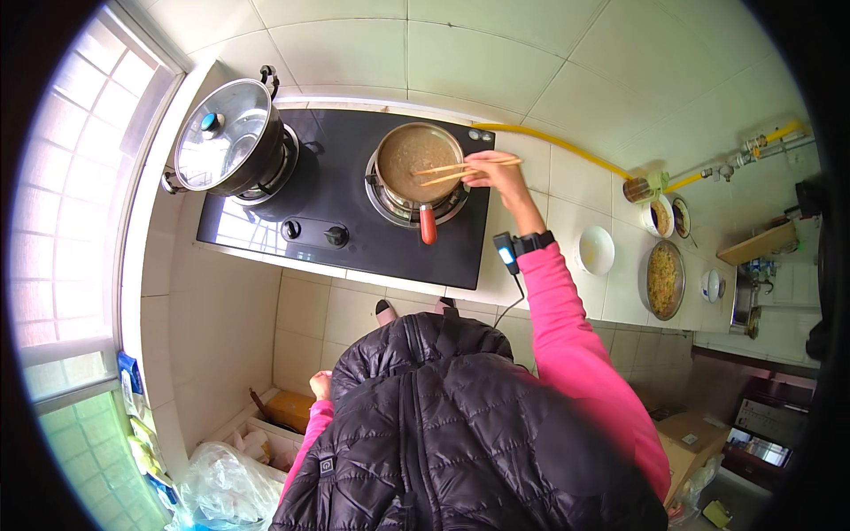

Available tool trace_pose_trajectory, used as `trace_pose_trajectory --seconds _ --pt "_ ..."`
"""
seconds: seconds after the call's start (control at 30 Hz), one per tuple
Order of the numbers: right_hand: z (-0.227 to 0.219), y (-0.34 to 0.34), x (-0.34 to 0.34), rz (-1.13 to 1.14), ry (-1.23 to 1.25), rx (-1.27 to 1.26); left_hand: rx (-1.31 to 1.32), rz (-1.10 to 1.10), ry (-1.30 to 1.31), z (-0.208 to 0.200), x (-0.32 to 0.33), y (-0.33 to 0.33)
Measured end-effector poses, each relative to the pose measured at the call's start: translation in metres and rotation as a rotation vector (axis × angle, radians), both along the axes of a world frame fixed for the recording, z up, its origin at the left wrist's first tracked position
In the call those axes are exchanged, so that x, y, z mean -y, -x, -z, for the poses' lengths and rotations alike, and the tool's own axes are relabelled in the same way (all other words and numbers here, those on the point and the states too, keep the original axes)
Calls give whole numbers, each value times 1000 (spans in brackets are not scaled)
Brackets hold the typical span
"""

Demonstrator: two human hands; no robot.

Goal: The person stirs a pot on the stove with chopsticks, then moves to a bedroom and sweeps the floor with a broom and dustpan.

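My right hand [498, 173] is closed around a pair of wooden chopsticks [450, 173], held from the right side of the stove. Their tips reach into a small saucepan [427, 191] of cloudy, brownish liquid [413, 157] with small bits in it. The pan rests on the right burner, and its red handle [428, 226] points toward me. Down by my left side, beside the dark jacket, my left hand [320, 384] looks loosely curled and small in view, with nothing seen in it.
A lidded pot [232, 142] stands on the left burner of the black gas stove [345, 181]. Right of the stove, the counter carries a white bowl [595, 250], a metal dish of yellowish food [662, 280] and smaller bowls. A yellow gas hose [567, 152] runs along the wall.
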State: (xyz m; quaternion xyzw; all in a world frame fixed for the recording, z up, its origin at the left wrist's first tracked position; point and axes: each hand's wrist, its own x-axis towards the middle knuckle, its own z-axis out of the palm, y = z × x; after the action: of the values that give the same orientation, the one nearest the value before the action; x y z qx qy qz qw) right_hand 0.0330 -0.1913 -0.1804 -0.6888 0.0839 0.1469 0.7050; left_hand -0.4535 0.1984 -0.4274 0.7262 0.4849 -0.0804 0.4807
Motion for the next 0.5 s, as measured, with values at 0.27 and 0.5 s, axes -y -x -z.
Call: trace_pose_trajectory --seconds 0.27,0.5 --pt "-4 1 0 -174 -150 28 -106 10 -32 21 -6 18" --pt "-13 0 -8 -9 -108 180 -51 52 -36 39 -12 24"
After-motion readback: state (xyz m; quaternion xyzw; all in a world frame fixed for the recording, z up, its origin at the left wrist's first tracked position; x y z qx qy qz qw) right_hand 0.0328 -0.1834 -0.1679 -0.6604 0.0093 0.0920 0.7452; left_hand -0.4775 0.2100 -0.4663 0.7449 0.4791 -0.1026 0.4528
